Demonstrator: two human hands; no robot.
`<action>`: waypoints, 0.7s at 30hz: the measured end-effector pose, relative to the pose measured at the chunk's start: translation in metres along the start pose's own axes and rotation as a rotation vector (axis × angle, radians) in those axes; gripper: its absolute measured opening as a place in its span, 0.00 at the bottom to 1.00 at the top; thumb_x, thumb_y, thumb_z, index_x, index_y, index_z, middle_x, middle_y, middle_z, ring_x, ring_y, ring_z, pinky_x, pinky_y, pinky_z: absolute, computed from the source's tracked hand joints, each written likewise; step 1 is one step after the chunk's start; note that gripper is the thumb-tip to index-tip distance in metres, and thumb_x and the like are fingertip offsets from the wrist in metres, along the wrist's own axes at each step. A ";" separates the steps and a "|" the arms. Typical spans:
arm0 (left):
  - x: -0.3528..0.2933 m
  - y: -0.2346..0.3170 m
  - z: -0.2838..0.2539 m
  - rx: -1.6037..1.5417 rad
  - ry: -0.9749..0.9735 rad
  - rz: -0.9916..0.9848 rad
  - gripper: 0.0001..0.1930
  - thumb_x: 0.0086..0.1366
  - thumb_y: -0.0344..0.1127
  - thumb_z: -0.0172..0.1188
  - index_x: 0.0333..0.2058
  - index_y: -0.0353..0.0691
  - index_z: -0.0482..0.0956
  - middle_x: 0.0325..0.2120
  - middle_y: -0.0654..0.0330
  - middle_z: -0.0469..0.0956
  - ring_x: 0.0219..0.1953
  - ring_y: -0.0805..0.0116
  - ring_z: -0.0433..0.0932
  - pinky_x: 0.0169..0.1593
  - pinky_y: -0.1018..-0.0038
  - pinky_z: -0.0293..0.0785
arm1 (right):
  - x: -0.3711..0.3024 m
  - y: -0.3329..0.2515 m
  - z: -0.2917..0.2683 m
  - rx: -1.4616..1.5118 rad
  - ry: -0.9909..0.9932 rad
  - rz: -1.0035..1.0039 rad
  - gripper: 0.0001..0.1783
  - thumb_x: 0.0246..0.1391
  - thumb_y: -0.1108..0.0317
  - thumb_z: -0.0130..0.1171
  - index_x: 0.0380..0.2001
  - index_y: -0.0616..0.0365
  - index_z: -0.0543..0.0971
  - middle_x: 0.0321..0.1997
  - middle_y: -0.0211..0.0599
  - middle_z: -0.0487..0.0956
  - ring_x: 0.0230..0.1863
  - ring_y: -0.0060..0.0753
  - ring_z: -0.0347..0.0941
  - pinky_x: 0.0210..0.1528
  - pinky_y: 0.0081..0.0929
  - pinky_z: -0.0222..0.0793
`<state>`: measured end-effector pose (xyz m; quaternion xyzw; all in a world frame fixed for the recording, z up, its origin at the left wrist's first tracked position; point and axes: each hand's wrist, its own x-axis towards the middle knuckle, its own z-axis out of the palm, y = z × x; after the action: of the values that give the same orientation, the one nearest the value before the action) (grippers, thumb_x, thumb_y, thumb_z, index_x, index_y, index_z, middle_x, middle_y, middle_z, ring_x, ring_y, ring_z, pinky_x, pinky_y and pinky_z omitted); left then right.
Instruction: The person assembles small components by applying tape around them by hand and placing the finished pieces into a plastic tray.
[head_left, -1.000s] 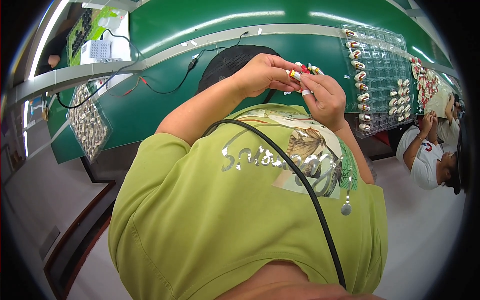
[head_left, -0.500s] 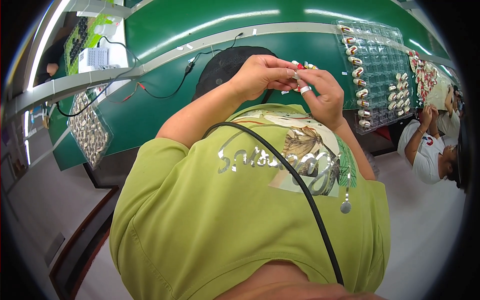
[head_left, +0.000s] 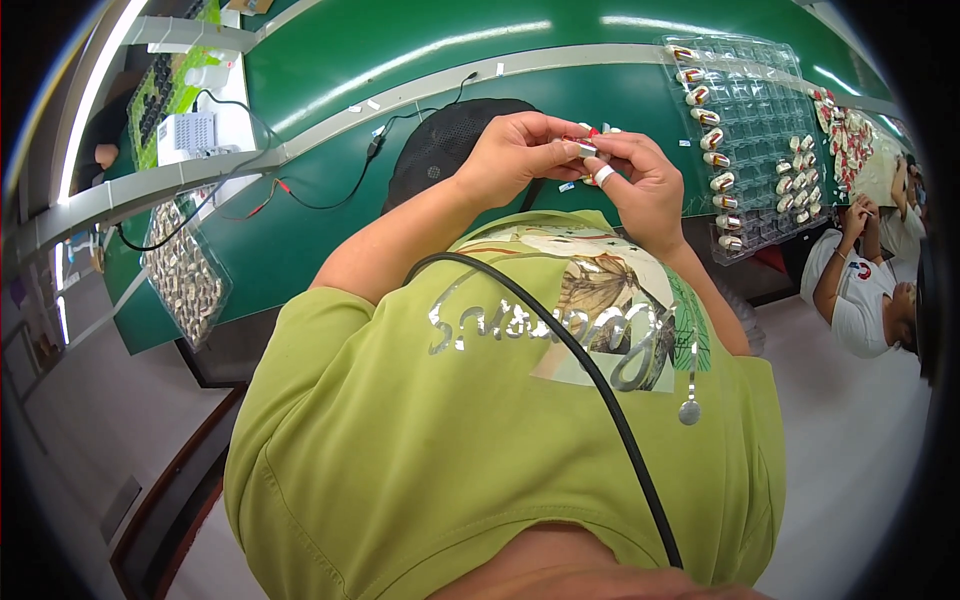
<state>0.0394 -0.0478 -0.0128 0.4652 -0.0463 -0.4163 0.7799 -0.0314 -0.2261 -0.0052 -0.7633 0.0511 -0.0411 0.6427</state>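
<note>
Pinching a seemingly silvery piece (head_left: 587, 150), the hands (head_left: 645, 185) meet near a clear tray (head_left: 748, 112) holding white pieces (head_left: 711, 117).

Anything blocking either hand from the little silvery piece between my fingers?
Nothing visible: the left hand holds the small silvery piece, the right hand close beside it; a white band wraps its thumb.

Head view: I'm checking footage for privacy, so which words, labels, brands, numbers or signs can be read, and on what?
Lime-green fabric shirt: large silvery cursive lettering, not copied here.
Co-worker's white fabric shirt: red-and-blue emblem, too small to read.
Small silvery piece between the left hand and right hand: no readable text.
</note>
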 end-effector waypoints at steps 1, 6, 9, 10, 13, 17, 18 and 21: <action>0.002 0.000 0.000 0.025 0.006 -0.004 0.15 0.63 0.28 0.58 0.47 0.28 0.73 0.39 0.50 0.79 0.39 0.65 0.80 0.45 0.71 0.79 | -0.001 0.002 0.000 -0.003 0.021 0.003 0.11 0.47 0.77 0.62 0.37 0.63 0.80 0.41 0.34 0.75 0.36 0.22 0.76 0.39 0.17 0.76; 0.010 -0.008 -0.006 0.139 -0.003 0.007 0.15 0.61 0.27 0.59 0.46 0.28 0.73 0.38 0.51 0.79 0.38 0.65 0.80 0.45 0.72 0.79 | -0.002 0.014 0.004 0.130 0.019 0.038 0.14 0.45 0.78 0.64 0.38 0.62 0.78 0.39 0.32 0.73 0.33 0.21 0.75 0.40 0.17 0.74; 0.015 -0.012 -0.007 0.155 0.052 0.021 0.14 0.60 0.27 0.62 0.43 0.26 0.75 0.35 0.53 0.79 0.36 0.69 0.80 0.41 0.76 0.80 | -0.003 0.017 0.000 0.081 -0.045 0.018 0.15 0.46 0.76 0.65 0.40 0.64 0.77 0.40 0.34 0.74 0.38 0.23 0.77 0.43 0.19 0.74; 0.015 -0.012 -0.006 0.156 0.053 0.018 0.14 0.60 0.27 0.62 0.43 0.26 0.75 0.35 0.53 0.79 0.36 0.69 0.80 0.41 0.76 0.80 | -0.001 0.021 0.000 0.083 -0.045 0.021 0.15 0.46 0.76 0.65 0.40 0.64 0.77 0.40 0.34 0.74 0.38 0.23 0.77 0.43 0.19 0.74; 0.020 -0.012 0.001 0.171 0.018 0.016 0.14 0.59 0.26 0.61 0.43 0.26 0.74 0.36 0.53 0.79 0.36 0.68 0.80 0.43 0.75 0.79 | 0.002 0.026 -0.009 0.394 -0.027 0.310 0.13 0.48 0.75 0.64 0.38 0.65 0.75 0.38 0.30 0.74 0.38 0.20 0.75 0.42 0.18 0.74; 0.026 -0.014 0.003 0.115 -0.017 -0.037 0.15 0.61 0.26 0.59 0.45 0.26 0.73 0.36 0.52 0.79 0.37 0.66 0.80 0.43 0.74 0.79 | 0.002 0.033 -0.016 0.246 0.004 0.229 0.14 0.45 0.76 0.65 0.38 0.62 0.76 0.37 0.30 0.74 0.35 0.20 0.74 0.39 0.17 0.74; 0.027 -0.013 0.003 0.119 -0.011 -0.040 0.15 0.61 0.26 0.59 0.45 0.26 0.73 0.36 0.52 0.79 0.37 0.66 0.80 0.43 0.74 0.79 | 0.003 0.030 -0.016 0.253 0.001 0.231 0.14 0.45 0.76 0.65 0.38 0.62 0.76 0.37 0.30 0.74 0.35 0.20 0.74 0.39 0.17 0.74; 0.030 -0.010 0.006 0.034 0.013 -0.116 0.16 0.61 0.25 0.59 0.47 0.26 0.72 0.37 0.50 0.79 0.38 0.65 0.81 0.44 0.74 0.79 | 0.004 0.022 -0.021 -0.108 -0.042 -0.064 0.16 0.42 0.78 0.66 0.38 0.59 0.78 0.35 0.32 0.73 0.34 0.21 0.74 0.39 0.17 0.74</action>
<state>0.0501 -0.0748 -0.0260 0.4828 -0.0213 -0.4569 0.7467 -0.0305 -0.2509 -0.0232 -0.7988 0.0154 -0.0428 0.5999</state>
